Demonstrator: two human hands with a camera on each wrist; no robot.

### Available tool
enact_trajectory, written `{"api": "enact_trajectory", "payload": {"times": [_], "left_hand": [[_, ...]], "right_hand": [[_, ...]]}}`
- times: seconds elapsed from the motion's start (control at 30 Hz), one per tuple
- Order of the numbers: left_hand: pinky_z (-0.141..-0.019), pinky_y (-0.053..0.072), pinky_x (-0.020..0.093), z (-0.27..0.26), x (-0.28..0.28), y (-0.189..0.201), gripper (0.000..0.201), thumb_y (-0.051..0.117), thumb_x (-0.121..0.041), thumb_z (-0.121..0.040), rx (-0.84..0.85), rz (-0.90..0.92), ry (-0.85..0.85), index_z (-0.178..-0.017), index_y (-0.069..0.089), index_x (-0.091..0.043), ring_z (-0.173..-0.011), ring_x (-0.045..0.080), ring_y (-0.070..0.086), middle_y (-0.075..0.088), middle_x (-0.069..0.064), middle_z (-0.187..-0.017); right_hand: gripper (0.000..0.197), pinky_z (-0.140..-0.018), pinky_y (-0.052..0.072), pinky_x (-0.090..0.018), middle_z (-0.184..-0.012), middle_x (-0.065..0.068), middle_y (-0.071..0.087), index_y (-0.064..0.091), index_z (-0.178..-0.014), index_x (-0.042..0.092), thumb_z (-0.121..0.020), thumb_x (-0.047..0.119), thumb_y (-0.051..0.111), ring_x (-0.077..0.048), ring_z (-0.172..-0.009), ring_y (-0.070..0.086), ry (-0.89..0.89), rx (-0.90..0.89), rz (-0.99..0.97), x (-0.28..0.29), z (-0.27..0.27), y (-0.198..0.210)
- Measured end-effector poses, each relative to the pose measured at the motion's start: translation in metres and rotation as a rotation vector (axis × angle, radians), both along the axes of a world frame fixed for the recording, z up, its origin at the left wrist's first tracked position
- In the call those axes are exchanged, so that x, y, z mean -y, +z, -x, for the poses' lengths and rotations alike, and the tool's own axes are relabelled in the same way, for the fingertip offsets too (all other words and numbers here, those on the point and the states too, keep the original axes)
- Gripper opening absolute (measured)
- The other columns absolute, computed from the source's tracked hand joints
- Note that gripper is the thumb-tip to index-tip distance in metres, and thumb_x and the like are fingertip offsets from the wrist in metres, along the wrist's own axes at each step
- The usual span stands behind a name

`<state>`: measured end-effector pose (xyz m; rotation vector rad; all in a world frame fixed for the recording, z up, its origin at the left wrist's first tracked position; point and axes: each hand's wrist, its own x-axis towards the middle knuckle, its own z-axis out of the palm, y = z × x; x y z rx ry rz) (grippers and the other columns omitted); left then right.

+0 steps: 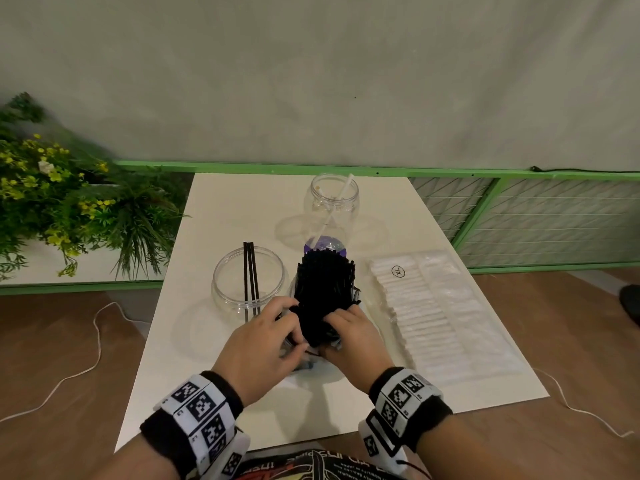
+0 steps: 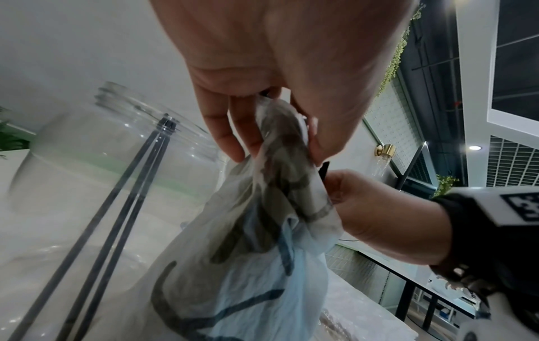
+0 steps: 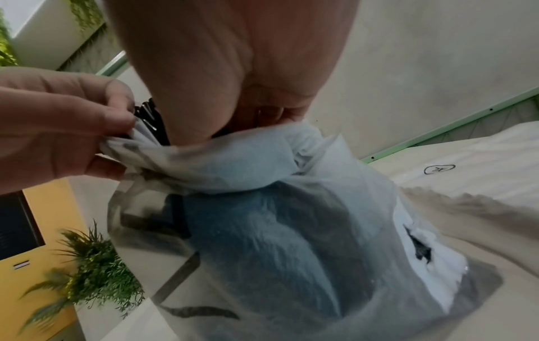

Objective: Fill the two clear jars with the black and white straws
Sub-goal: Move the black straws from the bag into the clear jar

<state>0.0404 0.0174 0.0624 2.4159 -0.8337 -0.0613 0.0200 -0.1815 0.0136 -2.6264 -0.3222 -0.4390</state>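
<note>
Left hand (image 1: pixel 263 341) and right hand (image 1: pixel 349 336) each pinch the plastic bag (image 2: pixel 248 265), baring the bundle of black straws (image 1: pixel 325 292) for the near jar (image 1: pixel 247 282)

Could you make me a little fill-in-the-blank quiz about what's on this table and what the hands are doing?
1. The near jar holds straws coloured ____.
2. The far jar holds a straw coloured ____.
3. Both the left hand and the right hand grip the bag of ____ straws.
4. The flat pack of white straws lies to the ____ of the hands.

Missing words: black; white; black; right
</note>
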Motion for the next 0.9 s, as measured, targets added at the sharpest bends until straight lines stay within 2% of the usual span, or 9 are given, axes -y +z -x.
{"api": "enact_trajectory", "payload": {"times": [0.13,0.23,0.33,0.4,0.5,0.6,0.7,0.8,0.9], "left_hand": [[-0.066,0.046,0.024,-0.001,-0.002,0.000,0.013,0.065,-0.028,-0.082,0.014,-0.008,0.015,-0.078,0.053,-0.028,-0.086,0.009,0.061,0.044,-0.013,-0.128],[-0.065,0.042,0.021,-0.002,-0.003,0.001,0.014,0.066,-0.025,-0.081,0.017,0.000,0.009,-0.077,0.053,-0.026,-0.082,0.006,0.059,0.046,-0.011,-0.126],[-0.064,0.041,0.019,-0.003,-0.003,-0.001,0.013,0.066,-0.024,-0.081,0.019,0.006,-0.002,-0.077,0.054,-0.025,-0.080,0.004,0.058,0.048,-0.011,-0.122],[-0.064,0.042,0.019,-0.004,-0.004,-0.001,0.013,0.066,-0.024,-0.081,0.017,0.007,-0.005,-0.077,0.054,-0.025,-0.081,0.005,0.059,0.048,-0.011,-0.121],[-0.063,0.041,0.018,-0.006,-0.005,-0.001,0.015,0.067,-0.024,-0.081,0.028,0.009,-0.008,-0.077,0.053,-0.026,-0.078,0.004,0.058,0.049,-0.011,-0.121],[-0.065,0.040,0.016,-0.007,-0.004,-0.002,0.014,0.067,-0.022,-0.081,0.016,0.025,-0.024,-0.078,0.053,-0.026,-0.079,0.002,0.057,0.049,-0.012,-0.122],[-0.067,0.044,0.018,-0.008,-0.003,-0.003,0.014,0.067,-0.021,-0.080,0.008,0.049,-0.018,-0.077,0.054,-0.026,-0.082,0.001,0.058,0.048,-0.015,-0.121],[-0.067,0.048,0.021,-0.007,-0.003,-0.004,0.015,0.067,-0.020,-0.079,0.018,0.064,-0.023,-0.077,0.054,-0.027,-0.081,0.001,0.057,0.047,-0.018,-0.117],[-0.068,0.049,0.022,-0.007,-0.004,-0.004,0.016,0.067,-0.019,-0.079,0.030,0.075,-0.030,-0.076,0.054,-0.027,-0.081,0.001,0.058,0.046,-0.020,-0.116]], "right_hand": [[0.029,-0.069,0.047,-0.029,-0.085,-0.001,0.062,0.061,-0.100,0.012,-0.074,0.014,0.074,-0.017,-0.084,0.051,-0.127,0.071,-0.122,0.008,0.000,0.012],[0.053,-0.084,0.049,-0.032,-0.101,-0.005,0.056,0.047,-0.125,0.017,-0.079,0.011,0.072,-0.021,-0.092,0.055,-0.172,0.144,-0.228,0.018,-0.003,0.022],[0.071,-0.100,0.039,-0.035,-0.127,-0.008,0.044,0.034,-0.138,0.014,-0.078,0.009,0.071,-0.027,-0.110,0.050,-0.167,0.290,-0.046,0.028,-0.013,0.028],[0.073,-0.102,0.037,-0.038,-0.139,-0.006,0.039,0.032,-0.142,0.017,-0.080,0.014,0.070,-0.027,-0.117,0.046,-0.175,0.231,0.089,0.033,-0.018,0.031],[0.059,-0.095,0.047,-0.043,-0.140,-0.001,0.047,0.044,-0.139,0.017,-0.084,0.013,0.066,-0.025,-0.117,0.050,-0.125,0.147,0.141,0.041,-0.024,0.028],[0.041,-0.098,0.046,-0.030,-0.135,0.001,0.053,0.058,-0.128,0.013,-0.089,0.001,0.059,-0.014,-0.119,0.052,-0.116,0.171,-0.139,0.044,-0.025,0.026],[0.038,-0.098,0.046,-0.022,-0.128,0.002,0.057,0.064,-0.120,0.010,-0.088,-0.010,0.056,-0.002,-0.120,0.051,-0.136,0.198,-0.353,0.043,-0.020,0.026],[0.038,-0.095,0.048,-0.023,-0.124,0.001,0.059,0.065,-0.117,0.010,-0.087,-0.012,0.058,-0.003,-0.118,0.052,-0.150,0.233,-0.428,0.042,-0.015,0.029],[0.037,-0.089,0.053,-0.033,-0.117,0.004,0.060,0.066,-0.116,0.013,-0.088,-0.010,0.058,-0.007,-0.111,0.056,-0.174,0.255,-0.468,0.044,-0.011,0.031]]}}
